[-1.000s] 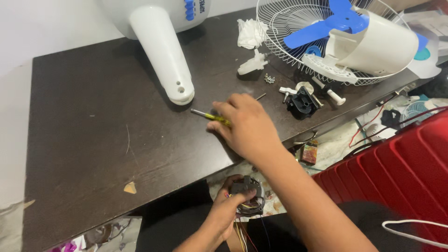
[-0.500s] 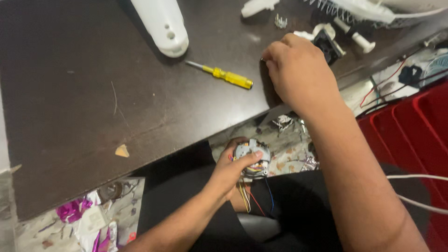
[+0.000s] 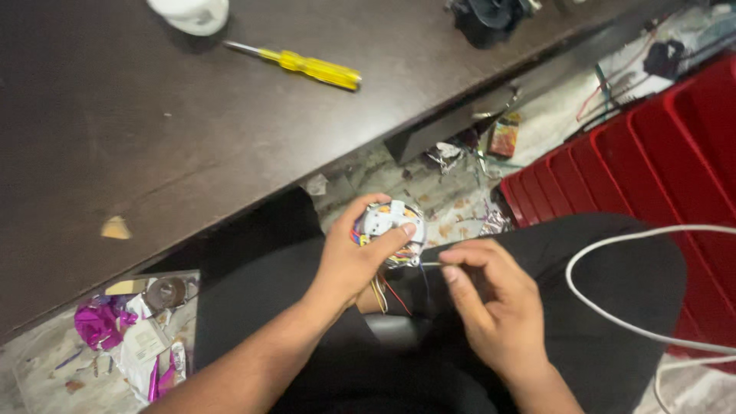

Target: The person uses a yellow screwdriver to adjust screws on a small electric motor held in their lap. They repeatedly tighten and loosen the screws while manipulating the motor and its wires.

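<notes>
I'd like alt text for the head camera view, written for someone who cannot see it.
Seen from above, a seated person's left hand grips a small round motor with coloured wires over their lap, while the right hand pinches a thin part beside it. A yellow screwdriver lies on the dark table above, with red crates at right and a white cable across the right leg.

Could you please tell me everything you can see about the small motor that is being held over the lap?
The small motor is a roundish unit with a pale grey, metal-looking housing and coloured windings showing at its rim. Thin wires in yellow, red and dark colours trail from its underside. The left hand grips it from the left, thumb across its face. The right hand pinches something thin right beside it, apparently a wire or pin. It sits above the dark-clad lap, below the table edge.
</notes>
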